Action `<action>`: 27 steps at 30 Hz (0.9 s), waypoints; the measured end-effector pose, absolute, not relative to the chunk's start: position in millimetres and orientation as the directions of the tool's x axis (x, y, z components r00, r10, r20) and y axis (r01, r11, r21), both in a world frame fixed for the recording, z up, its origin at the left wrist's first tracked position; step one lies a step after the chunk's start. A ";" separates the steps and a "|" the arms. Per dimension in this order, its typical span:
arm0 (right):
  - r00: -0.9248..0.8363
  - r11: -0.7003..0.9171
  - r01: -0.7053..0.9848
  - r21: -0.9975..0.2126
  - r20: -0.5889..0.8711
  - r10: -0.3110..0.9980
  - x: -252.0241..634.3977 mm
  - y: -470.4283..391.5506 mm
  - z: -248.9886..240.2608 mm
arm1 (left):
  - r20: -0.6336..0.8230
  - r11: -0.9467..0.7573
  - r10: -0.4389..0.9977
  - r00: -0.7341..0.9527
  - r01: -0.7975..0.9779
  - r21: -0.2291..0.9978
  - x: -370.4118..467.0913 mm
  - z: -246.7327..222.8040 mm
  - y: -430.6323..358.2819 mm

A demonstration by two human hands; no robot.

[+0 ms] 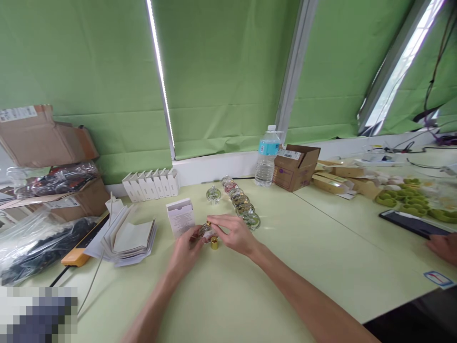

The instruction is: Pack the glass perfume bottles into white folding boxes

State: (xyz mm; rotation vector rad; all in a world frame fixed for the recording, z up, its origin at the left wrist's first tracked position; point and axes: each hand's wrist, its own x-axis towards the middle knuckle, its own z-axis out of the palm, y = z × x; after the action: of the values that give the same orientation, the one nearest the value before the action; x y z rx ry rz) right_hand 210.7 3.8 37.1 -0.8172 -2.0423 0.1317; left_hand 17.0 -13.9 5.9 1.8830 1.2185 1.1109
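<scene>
My left hand (186, 247) is closed around a small clear glass perfume bottle (206, 232) low over the table. The fingers of my right hand (235, 234) pinch at the bottle's gold top (209, 223); they partly cover the glass. Just in front of the bottle a gold cap (214, 243) stands on the table. Behind my left hand is an upright white carton (180, 216) with its top open. Several round glass bottles (244, 208) form a slanting row behind my right hand, and one more glass bottle (213, 194) stands left of that row.
Several white cartons (152, 186) line the wall. Folded papers (130, 238) and an orange power strip (76, 256) lie left. A water bottle (266, 157) stands by a cardboard box (296, 166). At right, another person's hand (442, 247) touches a phone (414, 224) near green trays (414, 202).
</scene>
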 end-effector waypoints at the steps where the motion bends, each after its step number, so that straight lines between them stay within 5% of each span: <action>1: -0.371 0.771 0.498 -0.396 0.707 0.602 210.5 3.8 36.6 | 0.314 -0.377 0.924 0.217 0.394 0.838 17.0 6.1 -14.0; 14: -0.310 0.675 0.445 -0.588 0.606 0.732 207.7 7.2 41.1 | 0.306 -0.370 0.927 0.216 0.399 0.839 18.0 10.1 -16.4; 27: -0.343 0.734 0.507 -0.452 0.676 0.653 204.7 1.4 49.2 | 0.308 -0.366 0.929 0.207 0.381 0.849 18.5 8.0 -16.3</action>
State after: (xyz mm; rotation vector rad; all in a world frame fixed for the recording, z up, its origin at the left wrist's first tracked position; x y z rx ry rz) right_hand 204.7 1.4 49.2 -0.8790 -2.0161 0.2005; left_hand 18.5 -16.3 8.0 1.8593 1.2164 1.1221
